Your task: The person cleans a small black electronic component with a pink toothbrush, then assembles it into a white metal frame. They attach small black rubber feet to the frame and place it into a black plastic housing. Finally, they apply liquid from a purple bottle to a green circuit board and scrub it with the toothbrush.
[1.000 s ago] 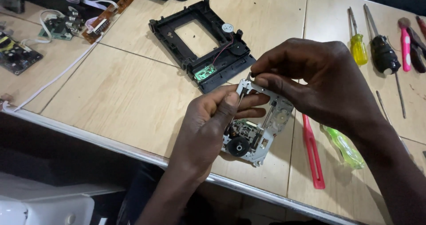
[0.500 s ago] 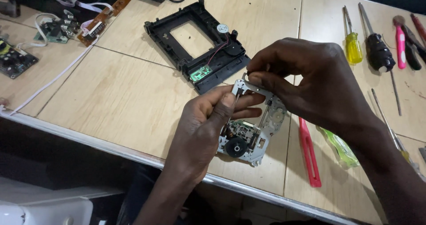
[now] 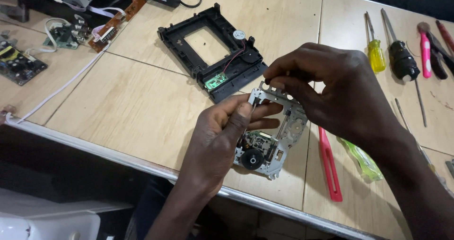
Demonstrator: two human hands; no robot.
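Observation:
My left hand (image 3: 222, 136) grips the near left side of a metal disc-drive mechanism (image 3: 276, 140), thumb pressed on its top corner. The mechanism is a silver plate with guide rails, a black spindle hub and a lens block, held just above the wooden table (image 3: 123, 112). My right hand (image 3: 336, 93) comes over from the right and pinches the mechanism's far top edge with its fingertips. A black plastic drive tray frame (image 3: 208, 55) with a small green circuit board and red-black wires lies on the table right behind the hands.
Screwdrivers (image 3: 376, 50) and pink-handled pliers (image 3: 425, 48) lie at the far right. A red plastic tool (image 3: 329, 166) and a green clear handle (image 3: 362, 159) rest right of the mechanism. Circuit boards (image 3: 19, 65) and a white cable (image 3: 61, 88) sit at the left. The table's metal edge (image 3: 142, 164) runs in front.
Both hands and the mechanism stay in nearly the same hold. The view shifted slightly, and my right fingertips moved a little along the mechanism's top edge.

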